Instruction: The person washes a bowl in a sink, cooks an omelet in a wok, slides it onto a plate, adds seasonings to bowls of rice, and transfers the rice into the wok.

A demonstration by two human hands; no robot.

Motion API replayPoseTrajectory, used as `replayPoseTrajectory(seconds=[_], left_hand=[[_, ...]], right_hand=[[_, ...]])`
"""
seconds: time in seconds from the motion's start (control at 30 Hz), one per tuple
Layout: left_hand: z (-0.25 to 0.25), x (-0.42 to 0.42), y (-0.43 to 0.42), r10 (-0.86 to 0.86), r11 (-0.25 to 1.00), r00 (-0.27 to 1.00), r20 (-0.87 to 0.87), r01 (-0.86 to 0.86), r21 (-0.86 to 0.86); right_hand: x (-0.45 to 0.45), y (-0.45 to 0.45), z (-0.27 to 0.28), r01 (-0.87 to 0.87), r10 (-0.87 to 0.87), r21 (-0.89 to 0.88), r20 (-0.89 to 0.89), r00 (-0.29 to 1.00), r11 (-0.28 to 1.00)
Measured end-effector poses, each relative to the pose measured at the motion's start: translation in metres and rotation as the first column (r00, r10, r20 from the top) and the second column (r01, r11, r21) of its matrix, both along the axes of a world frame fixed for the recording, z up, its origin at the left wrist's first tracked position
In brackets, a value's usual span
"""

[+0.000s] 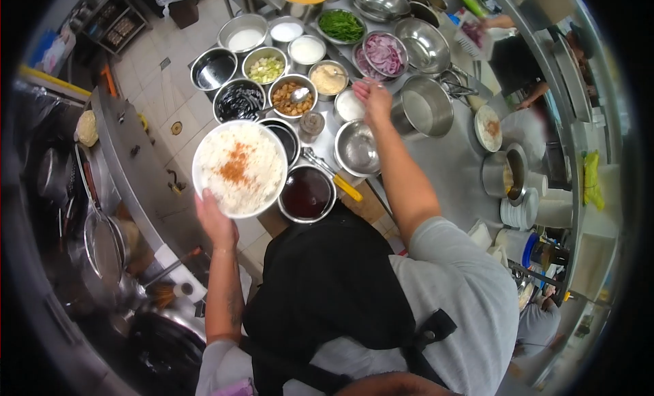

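Observation:
My left hand [216, 222] grips the lower rim of a white bowl [197, 161] heaped with white rice [255, 178], with reddish-brown powder [236, 163] sprinkled on top. At the front edge of the sliced red onions [385, 54], my right hand [373, 99] reaches out with its fingers loosely extended; nothing shows in it. Close by it are a tub of white seasoning [350, 105], a bowl of pale yellowish paste or granules [328, 78] and a deep steel pot [426, 107]. Below the rice bowl's right side is a pot of dark red-brown sauce [306, 193].
Steel bowls hold chopped greens [340, 26], diced pale green vegetable [266, 69], brown chunks with a spoon [291, 97] and black sauce [238, 101]. A yellow-handled tool [347, 187] lies near my apron. Woks [105, 249] stand left. Other people work at the right, beside a plate [488, 128].

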State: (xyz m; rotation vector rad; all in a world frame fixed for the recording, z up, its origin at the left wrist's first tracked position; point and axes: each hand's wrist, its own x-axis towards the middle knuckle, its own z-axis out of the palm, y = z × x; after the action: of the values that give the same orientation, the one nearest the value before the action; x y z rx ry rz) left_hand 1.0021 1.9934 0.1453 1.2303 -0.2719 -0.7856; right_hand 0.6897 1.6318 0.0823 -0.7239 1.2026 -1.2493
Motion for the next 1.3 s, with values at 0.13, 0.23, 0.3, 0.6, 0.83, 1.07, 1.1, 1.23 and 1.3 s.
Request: replayPoseTrajectory(seconds=[0.13,0.23,0.3,0.6,0.83,1.07,1.1,1.23,1.3], left_hand=[[-0.028,0.005,-0.017,-0.007,0.996,0.985,0.171,-0.007,0.085],[-0.023,0.0,-0.033,-0.009,1.0,0.989,0.145,0.009,0.004],[-0.022,0.002,-0.039,-0.021,1.0,0.992,0.125,0.022,-0.009],[-0.023,-0.009,-0.057,-0.063,0.995,0.997,0.034,0.066,-0.071],[-0.021,-0.011,-0.048,-0.048,0.997,0.998,0.032,0.05,-0.062],[-0.015,-0.007,-0.031,-0.001,0.998,1.0,0.026,0.002,-0.06],[-0.014,-0.006,-0.029,-0.002,0.998,1.0,0.029,0.004,-0.06],[-0.006,-0.004,-0.021,0.011,0.998,1.0,0.022,-0.009,-0.062],[-0.006,-0.004,-0.018,0.019,0.998,1.0,0.018,-0.018,-0.054]], right_hand=[[0.004,0.03,0.036,-0.095,0.098,-0.043,0.063,0.993,0.995],[0.023,0.071,0.077,-0.193,0.202,-0.081,0.112,0.973,0.978],[0.042,0.103,0.102,-0.262,0.272,-0.112,0.09,0.958,0.959],[0.067,0.186,0.167,-0.817,0.024,-0.572,-0.818,0.575,0.081],[0.038,0.063,0.109,-0.407,-0.067,-0.339,-0.831,0.552,0.849],[0.042,-0.022,0.037,-0.385,-0.079,-0.266,-0.896,0.437,0.884],[0.045,-0.022,0.037,-0.384,-0.079,-0.266,-0.895,0.439,0.884],[0.05,-0.03,0.013,-0.262,0.043,-0.206,-0.704,0.709,0.943],[0.047,-0.035,0.002,-0.225,0.098,-0.166,-0.555,0.826,0.96]])
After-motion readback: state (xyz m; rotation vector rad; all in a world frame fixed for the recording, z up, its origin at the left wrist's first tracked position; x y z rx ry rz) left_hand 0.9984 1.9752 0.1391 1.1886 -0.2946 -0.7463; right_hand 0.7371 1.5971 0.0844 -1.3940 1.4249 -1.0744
